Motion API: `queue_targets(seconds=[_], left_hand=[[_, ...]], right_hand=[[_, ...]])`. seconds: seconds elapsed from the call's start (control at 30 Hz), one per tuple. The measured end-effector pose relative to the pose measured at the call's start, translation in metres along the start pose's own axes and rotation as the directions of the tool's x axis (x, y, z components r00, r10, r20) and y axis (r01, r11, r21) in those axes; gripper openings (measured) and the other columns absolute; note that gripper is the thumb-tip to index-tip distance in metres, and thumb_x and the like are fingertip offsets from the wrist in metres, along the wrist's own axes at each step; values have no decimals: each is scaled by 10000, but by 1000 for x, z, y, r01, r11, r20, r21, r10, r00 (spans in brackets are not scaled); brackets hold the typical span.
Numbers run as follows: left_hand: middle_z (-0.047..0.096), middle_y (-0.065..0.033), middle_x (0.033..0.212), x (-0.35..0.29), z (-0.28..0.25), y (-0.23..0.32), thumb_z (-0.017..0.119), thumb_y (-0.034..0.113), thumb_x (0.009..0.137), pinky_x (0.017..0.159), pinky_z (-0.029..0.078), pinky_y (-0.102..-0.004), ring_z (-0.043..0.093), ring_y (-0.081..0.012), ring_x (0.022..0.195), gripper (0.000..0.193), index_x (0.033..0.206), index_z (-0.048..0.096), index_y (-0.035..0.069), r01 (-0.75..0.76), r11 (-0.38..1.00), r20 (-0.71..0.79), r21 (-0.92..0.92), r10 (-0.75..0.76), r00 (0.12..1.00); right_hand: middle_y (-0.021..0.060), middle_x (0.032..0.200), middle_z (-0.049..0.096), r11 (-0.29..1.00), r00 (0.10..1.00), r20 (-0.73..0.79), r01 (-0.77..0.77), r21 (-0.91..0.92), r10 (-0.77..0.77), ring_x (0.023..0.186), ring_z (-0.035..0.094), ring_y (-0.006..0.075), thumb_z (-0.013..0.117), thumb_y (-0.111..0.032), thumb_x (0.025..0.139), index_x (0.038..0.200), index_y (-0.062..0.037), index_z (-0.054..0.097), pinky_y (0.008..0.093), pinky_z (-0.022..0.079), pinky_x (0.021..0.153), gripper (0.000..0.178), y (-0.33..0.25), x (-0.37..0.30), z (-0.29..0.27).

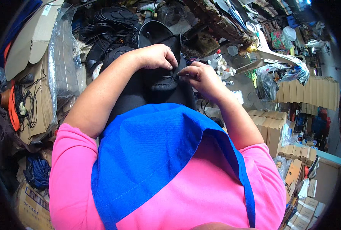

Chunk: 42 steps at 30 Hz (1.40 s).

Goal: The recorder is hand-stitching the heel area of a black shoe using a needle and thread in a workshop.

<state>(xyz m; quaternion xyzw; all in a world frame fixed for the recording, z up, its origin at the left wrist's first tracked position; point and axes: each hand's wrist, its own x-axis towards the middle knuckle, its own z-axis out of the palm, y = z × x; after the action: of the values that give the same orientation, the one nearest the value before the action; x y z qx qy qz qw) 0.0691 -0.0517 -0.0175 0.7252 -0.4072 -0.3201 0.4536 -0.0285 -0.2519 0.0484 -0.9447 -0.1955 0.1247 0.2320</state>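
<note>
Blue apron cloth (147, 149) is worn nearest; beyond, over dark-clad legs (130, 94), a black stitched shoe (164, 86) is flanked by the left hand (156, 57) and right hand (203, 76), both curled; whether anything is pinched cannot be told.

Looks down, fisheye-wide, from head height, close above the blue apron (147, 149) at lower centre, toward left hand (159, 56) and right hand (201, 76) at upper centre.

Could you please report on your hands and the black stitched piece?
Left hand curled over black stitched piece. Right hand at its right edge. Blue apron below, clear.
</note>
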Motion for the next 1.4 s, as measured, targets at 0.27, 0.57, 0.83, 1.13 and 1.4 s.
queue_targets(seconds=[0.27,0.57,0.83,1.13,1.4], left_hand=[[586,-87,913,3,0,-4,689,132,765,841,450,-316,574,-215,917,239,998,710,82,0,1000,9,-1,0,1000],[580,-85,939,-5,1,-1,758,140,692,843,456,-334,572,-235,942,370,1053,692,98,-78,978,-26,192,85,996],[576,-91,913,-4,4,-3,765,125,666,828,459,-334,573,-245,931,361,1022,705,112,-66,985,-45,162,75,996],[509,-132,1041,-33,35,20,587,-20,711,890,450,-364,542,-314,993,332,1033,616,58,56,960,-572,274,116,812],[549,-102,856,-95,58,38,588,-20,769,828,426,-377,562,-267,938,221,952,677,69,172,981,-602,94,-82,794]], right_hand=[[93,851,588,992,993,17,120,-44,-119,797,616,249,682,-91,800,947,-93,685,334,496,710,148,13,12,8],[41,896,582,937,963,269,-91,337,-3,877,563,161,651,-132,847,1084,-157,699,288,444,808,243,49,17,2],[-29,936,579,834,922,388,-227,503,17,825,528,66,625,-70,868,1077,-106,694,228,448,715,223,60,23,5],[98,783,565,981,993,-86,98,169,-84,741,604,234,701,-69,763,972,-112,695,333,494,668,213,30,5,26],[100,773,479,967,956,-202,178,-184,-214,723,495,277,622,-29,775,1134,-138,644,373,424,668,376,15,-22,44]])
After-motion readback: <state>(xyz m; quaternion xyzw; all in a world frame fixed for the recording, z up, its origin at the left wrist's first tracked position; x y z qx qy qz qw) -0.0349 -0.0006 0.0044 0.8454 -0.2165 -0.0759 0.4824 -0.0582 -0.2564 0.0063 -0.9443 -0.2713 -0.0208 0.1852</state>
